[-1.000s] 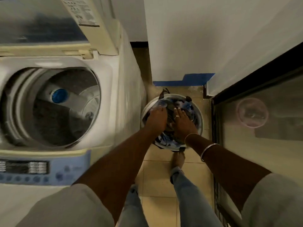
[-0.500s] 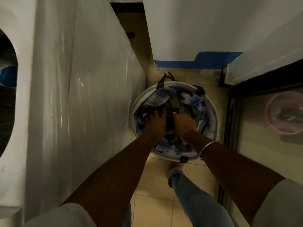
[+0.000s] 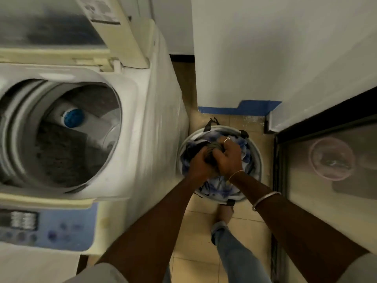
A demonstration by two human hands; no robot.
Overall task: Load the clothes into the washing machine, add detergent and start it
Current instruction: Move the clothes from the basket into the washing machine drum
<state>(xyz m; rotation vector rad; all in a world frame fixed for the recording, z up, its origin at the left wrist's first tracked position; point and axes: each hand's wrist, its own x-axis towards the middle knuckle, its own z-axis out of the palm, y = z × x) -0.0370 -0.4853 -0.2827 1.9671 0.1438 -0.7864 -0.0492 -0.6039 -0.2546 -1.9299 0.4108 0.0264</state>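
Both hands are in the laundry basket (image 3: 259,160), which stands on the floor just to the right of the washing machine (image 3: 132,88). My left hand (image 3: 199,165) and right hand (image 3: 228,158) are clenched together around one dark bundle of clothes (image 3: 213,149).

Procedure, as I judge it:
1. Tuck trailing ends into the grip before lifting.
2. Raise the bundle clear of the basket.
3. Carry it left over the machine's top edge.
4. Release only above the open drum (image 3: 61,139), so nothing drops beside the machine.

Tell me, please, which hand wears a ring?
The right hand, with a ring on one finger; the left hand, gripping the same grey garment, shows none.
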